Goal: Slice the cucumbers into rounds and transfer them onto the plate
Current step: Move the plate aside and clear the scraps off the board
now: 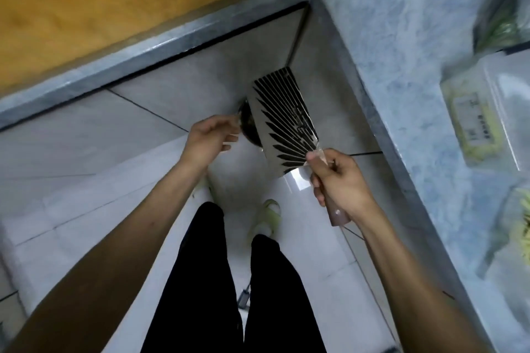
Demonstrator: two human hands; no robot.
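**Holding the Cleaver Clear of the Counter, Cucumbers Out of Sight**

Gripping a broad cleaver (282,120) above the tiled floor, my right hand (341,180) wraps the pale handle close to where it meets the blade, thumb pressed by the heel of the steel. My left hand (210,139) hangs just beside the blade's far edge with fingers loosely curled; whether it pinches anything I cannot tell, the fingertips being blurred. I judge the cleaver heavy toward its front, stiff and slick-sided, its polished face patterned with dark feather-like stripes, so the safe hold is the handle alone, never the flat. A wooden cutting board (114,8) lies on the marble counter (401,37) up and to the left, well apart from both hands. No whole cucumber or plate can be made out; on the counter to the right, a clear plastic tub (487,112) holds something yellowish-green, too blurred to name. Cucumbers would likely be firm, wet-skinned and prone to rolling. Marks on the blade and a label on the tub are both unreadable.
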